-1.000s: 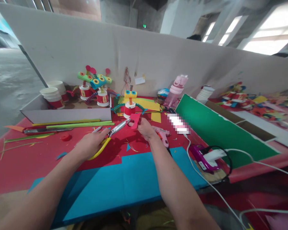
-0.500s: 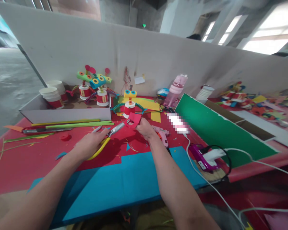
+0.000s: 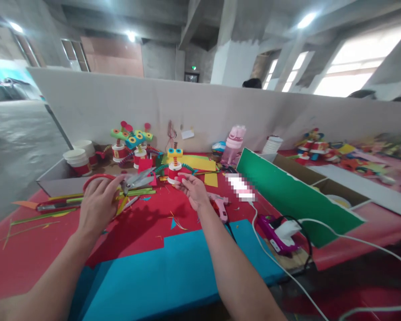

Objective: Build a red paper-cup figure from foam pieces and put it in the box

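My left hand [image 3: 100, 200] is closed around a pair of scissors [image 3: 141, 178] with red and yellow handles, the blades pointing right and a little apart. Behind the blades shows a piece of red paper [image 3: 145, 165]; what holds it up is unclear. My right hand [image 3: 194, 191] pinches a small red paper piece [image 3: 180, 177] between thumb and fingers. Just beyond those fingertips stands a paper-cup figure [image 3: 174, 168] with a yellow head, blue eyes and coiled green arms. A pink glue gun [image 3: 220, 206] lies right of my right wrist.
Several finished cup figures [image 3: 139, 156] and stacked paper cups [image 3: 77, 161] stand in a box at the left back. A pink bottle [image 3: 233, 145], a green panel [image 3: 287, 200] and a purple power strip [image 3: 276, 234] with cables are on the right. Blue sheets [image 3: 137, 276] cover the near edge.
The scissors have come away from my right hand, moving left and turning. The larger red paper has left my right hand, which now holds only a small red piece. The view has tilted up.
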A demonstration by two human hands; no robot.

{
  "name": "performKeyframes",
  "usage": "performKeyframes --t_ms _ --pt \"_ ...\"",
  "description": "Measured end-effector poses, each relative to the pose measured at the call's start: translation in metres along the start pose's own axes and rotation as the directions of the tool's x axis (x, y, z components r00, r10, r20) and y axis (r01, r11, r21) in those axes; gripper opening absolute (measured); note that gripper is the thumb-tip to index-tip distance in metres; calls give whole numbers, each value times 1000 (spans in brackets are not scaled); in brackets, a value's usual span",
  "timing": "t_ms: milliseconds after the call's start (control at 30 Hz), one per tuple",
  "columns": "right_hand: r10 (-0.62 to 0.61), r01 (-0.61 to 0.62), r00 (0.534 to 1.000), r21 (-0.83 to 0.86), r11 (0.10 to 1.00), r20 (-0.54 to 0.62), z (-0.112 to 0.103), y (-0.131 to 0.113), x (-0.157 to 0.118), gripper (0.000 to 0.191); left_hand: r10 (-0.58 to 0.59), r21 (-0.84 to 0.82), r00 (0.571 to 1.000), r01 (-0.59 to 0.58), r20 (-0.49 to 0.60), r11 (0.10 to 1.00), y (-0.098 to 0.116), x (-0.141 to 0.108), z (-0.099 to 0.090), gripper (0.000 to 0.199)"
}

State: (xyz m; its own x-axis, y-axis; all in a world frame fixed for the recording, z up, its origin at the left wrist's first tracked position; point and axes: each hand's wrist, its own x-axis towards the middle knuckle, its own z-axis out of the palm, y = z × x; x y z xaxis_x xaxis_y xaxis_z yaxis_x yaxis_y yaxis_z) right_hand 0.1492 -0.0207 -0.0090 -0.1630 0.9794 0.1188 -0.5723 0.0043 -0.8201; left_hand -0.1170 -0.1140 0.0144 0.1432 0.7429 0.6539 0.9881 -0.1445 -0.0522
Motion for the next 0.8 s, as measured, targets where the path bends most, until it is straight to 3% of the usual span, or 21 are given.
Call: performKeyframes --t_ms 67,167,267,400,567,733,800 --pt "-17 16 1000 30 999 25 3 -2 -1 27 -23 71 1000 22 5 997 -4 1 0 45" --pt "-29 27 999 51 998 41 5 -4 -3 28 -16 48 999 14 39 999 -12 1 7 45" --pt "-27 27 999 20 999 23 5 -5 -3 26 131 -65 979 -122 158 990 -18 2 14 42" --pt "-61 59 996 -45 997 -67 3 -5 -1 20 337 -114 888 -317 313 941 -13 4 12 39" --pt "-17 22 991 39 999 -131 3 -8 1 19 314 7 911 -328 265 945 3 3 4 49" --pt "69 -43 989 184 982 -134 4 -8 -2 23 481 -89 818 -479 315 873 14 0 8 52" --pt "84 -52 988 233 971 -130 4 -6 -1 23 446 -84 855 -440 264 894 13 0 12 45"
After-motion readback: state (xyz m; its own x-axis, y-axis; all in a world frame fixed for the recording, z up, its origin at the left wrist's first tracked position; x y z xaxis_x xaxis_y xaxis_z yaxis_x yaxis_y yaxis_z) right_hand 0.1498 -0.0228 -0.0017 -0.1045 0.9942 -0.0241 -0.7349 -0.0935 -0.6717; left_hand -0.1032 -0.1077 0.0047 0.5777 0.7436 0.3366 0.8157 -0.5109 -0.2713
